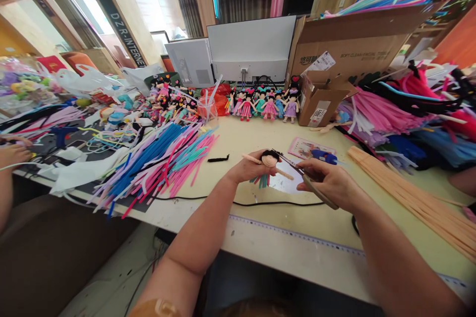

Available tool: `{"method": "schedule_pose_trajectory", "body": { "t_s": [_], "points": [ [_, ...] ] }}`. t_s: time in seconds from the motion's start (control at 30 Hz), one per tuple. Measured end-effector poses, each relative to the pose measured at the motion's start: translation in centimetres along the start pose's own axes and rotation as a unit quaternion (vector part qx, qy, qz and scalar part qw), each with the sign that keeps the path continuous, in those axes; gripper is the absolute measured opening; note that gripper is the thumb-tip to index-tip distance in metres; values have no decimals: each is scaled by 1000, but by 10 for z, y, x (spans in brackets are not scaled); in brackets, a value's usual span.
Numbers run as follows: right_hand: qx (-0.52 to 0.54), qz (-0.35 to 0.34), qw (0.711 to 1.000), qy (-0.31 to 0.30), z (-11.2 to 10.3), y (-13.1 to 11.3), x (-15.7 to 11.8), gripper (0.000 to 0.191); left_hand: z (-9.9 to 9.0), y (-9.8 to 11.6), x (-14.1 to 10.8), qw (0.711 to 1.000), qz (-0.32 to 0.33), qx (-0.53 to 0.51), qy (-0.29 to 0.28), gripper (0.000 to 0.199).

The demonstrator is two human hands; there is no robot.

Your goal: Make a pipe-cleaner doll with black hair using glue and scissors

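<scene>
My left hand [250, 166] is closed around a small pipe-cleaner doll [269, 159] with black hair, a peach head and arms, and a teal skirt. In my right hand [330, 181] is a pair of scissors [293, 162], its blades reaching the doll's black hair. Whether the blades are fully closed is too small to tell. A short black pipe-cleaner piece [218, 159] lies on the table left of the doll. Beyond my right hand lie a blue tool [323, 156] and a pink printed card [303, 147].
Pink, blue and teal pipe cleaners [148, 158] are heaped at left; peach ones [409, 193] lie at right. Finished dolls [267, 105] line the back before a monitor [253, 44] and cardboard box [345, 44]. A black cable [275, 203] crosses in front. Another person's hand [15, 151] shows far left.
</scene>
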State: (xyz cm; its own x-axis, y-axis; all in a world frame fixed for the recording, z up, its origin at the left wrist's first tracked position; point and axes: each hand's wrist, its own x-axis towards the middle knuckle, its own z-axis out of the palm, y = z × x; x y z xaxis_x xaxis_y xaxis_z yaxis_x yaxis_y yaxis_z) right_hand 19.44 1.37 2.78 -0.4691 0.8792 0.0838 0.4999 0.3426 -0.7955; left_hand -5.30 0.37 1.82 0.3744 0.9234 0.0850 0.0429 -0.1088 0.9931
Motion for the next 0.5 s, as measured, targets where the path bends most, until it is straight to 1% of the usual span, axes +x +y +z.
{"method": "schedule_pose_trajectory", "body": {
  "t_s": [0.13, 0.23, 0.33, 0.43, 0.5],
  "points": [
    [-32, -8, 999, 28, 0, 2, 0, 53, 1, 4, -1, 1000, -4, -16, -4, 42],
    [-19, -9, 999, 49, -1, -4, -2, 54, 3, 6, -1, 999, -16, -28, -3, 42],
    [-13, -1, 998, 56, -2, -8, -4, 55, 3, 6, 0, 999, -28, -34, 1, 42],
    [-55, 2, 997, 58, -1, -7, -5, 54, 3, 3, 1, 999, -28, -41, 6, 41],
    [-91, -8, 994, 63, 0, -5, -5, 51, 3, 1, 2, 998, -31, -48, 10, 40]
  ]
}}
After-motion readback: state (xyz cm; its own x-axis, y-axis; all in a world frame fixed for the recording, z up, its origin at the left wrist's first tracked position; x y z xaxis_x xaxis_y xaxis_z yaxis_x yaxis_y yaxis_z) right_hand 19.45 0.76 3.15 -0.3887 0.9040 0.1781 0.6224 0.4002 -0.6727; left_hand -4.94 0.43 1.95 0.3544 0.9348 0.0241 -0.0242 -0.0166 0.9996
